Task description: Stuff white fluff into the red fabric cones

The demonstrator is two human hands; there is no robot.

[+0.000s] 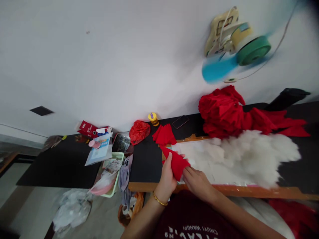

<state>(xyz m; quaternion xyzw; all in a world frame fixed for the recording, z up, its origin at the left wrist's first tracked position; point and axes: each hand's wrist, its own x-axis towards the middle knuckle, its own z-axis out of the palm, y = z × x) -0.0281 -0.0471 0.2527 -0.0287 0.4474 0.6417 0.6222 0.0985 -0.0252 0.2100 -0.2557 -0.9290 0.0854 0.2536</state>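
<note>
Between my two hands is a small red cone-shaped fabric piece (177, 163), held above the table's front edge. My left hand (167, 172) is closed around its left side, thumb on top. At its wider right end, my right hand (195, 179) is closed with the fingertips at the opening; whether stuffing is in them is hidden. Just beyond lies a fanned stack of red fabric pieces (164, 134). To the right, a heap of white fluffy stuffing (259, 156) spreads over a white sheet (196, 147). Behind it rises a big pile of red fabric pieces (221, 113).
A wall fan (254, 49) with blurred blue blades hangs at upper right. Along the wall stand a yellow-lidded jar (153, 119), a phone (180, 121) and a red plastic bag (140, 132). A green basket (117, 181) sits left of the black table (146, 166).
</note>
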